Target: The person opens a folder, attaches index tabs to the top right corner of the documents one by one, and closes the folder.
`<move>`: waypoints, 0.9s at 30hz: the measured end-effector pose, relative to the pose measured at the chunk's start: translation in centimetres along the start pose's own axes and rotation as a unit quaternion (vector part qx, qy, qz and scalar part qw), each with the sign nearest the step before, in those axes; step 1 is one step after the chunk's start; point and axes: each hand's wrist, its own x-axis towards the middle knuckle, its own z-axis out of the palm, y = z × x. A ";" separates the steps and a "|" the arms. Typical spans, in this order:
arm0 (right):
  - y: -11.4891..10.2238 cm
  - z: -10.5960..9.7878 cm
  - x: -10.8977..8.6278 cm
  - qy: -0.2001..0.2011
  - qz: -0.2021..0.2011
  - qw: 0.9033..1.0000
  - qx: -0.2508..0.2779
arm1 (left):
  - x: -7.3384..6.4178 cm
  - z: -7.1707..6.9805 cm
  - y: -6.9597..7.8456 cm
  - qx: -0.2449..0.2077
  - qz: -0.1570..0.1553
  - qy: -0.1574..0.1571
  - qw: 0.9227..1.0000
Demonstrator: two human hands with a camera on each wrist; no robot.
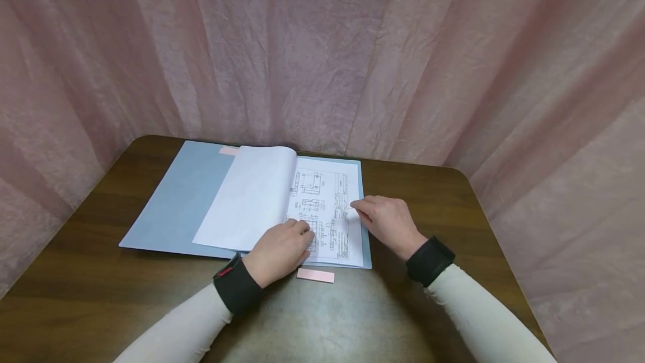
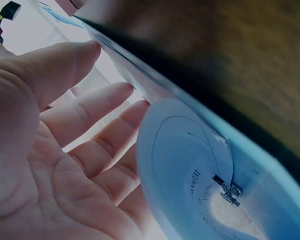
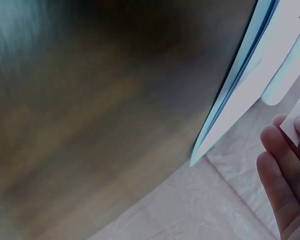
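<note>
A blue folder lies open on the table, with white sheets in it. One sheet is turned over to the left, its fold curling up in the left wrist view. To its right is a page of technical drawings. My left hand rests on the lower part of that page beside the curl, fingers loosely extended. At the page's right edge, my right hand pinches a small pale sticky note between thumb and fingers. A pink sticky note pad lies just below the folder.
A brown wooden table carries everything. Pink curtains hang close behind its far edge and along the sides. A pale pink strip shows at the top of the turned sheet.
</note>
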 end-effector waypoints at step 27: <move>5.3 3.5 4.9 0.004 0.030 0.997 -0.077 | 0.0 0.4 -0.1 0.015 0.005 -0.010 1.000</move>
